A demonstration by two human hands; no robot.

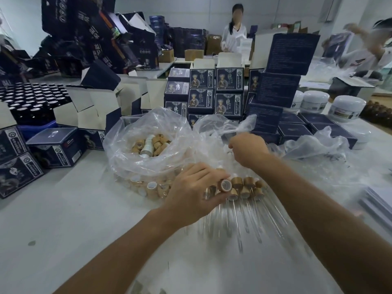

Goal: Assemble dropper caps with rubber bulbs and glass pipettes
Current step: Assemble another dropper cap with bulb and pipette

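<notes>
My left hand (192, 188) grips a tan wooden dropper cap (225, 185), its open round end facing me. Just right of it lie several assembled caps (247, 186) with clear glass pipettes (250, 217) fanned toward me on the table. My right hand (247, 148) reaches into a clear plastic bag (214, 126), fingers curled inside it; what they hold is hidden. To the left, another clear bag (135, 153) is full of loose tan caps and white bulbs (151, 144).
Dark blue product boxes (228, 90) are stacked behind the bags, with open white-lined boxes (89, 111) at left. White jars (345, 107) stand at right. A tray of dark bottles (31, 98) sits at far left. Two people are at the back.
</notes>
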